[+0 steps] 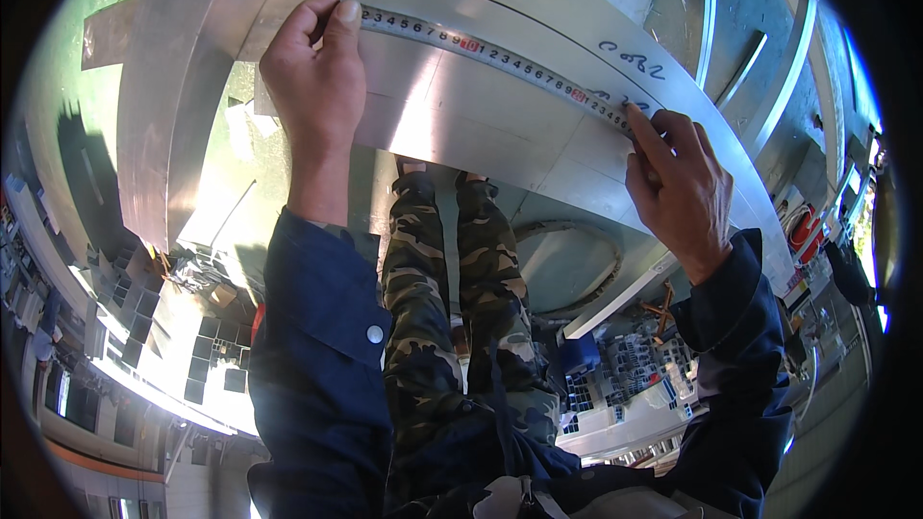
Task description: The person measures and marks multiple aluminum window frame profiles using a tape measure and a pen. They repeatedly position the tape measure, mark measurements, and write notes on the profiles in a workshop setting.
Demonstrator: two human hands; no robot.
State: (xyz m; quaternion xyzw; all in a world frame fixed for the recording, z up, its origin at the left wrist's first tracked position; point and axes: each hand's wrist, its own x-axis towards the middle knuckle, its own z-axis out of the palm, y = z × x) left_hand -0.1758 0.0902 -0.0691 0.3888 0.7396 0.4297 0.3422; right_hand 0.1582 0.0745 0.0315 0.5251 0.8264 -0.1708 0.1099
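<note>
A steel tape measure [510,60] is stretched along a long silver metal beam [461,115], lying flat on its upper face. My left hand [317,77] pinches the tape's low-number end between thumb and fingers at the beam's left end. At the other side my right hand [681,183] has its fingers closed around the tape, the index finger pressing close to the beam's surface. Whether a tape case sits inside that palm is hidden. Dark handwritten marks [632,60] show on the beam just beyond the tape.
Another metal beam [183,86] stands at the left, crossing toward the far side. Long metal strips [707,19] lie at the far right. Cut profile pieces [216,356] are piled lower left, and many small metal parts [639,375] lie lower right beside a blue box [579,353].
</note>
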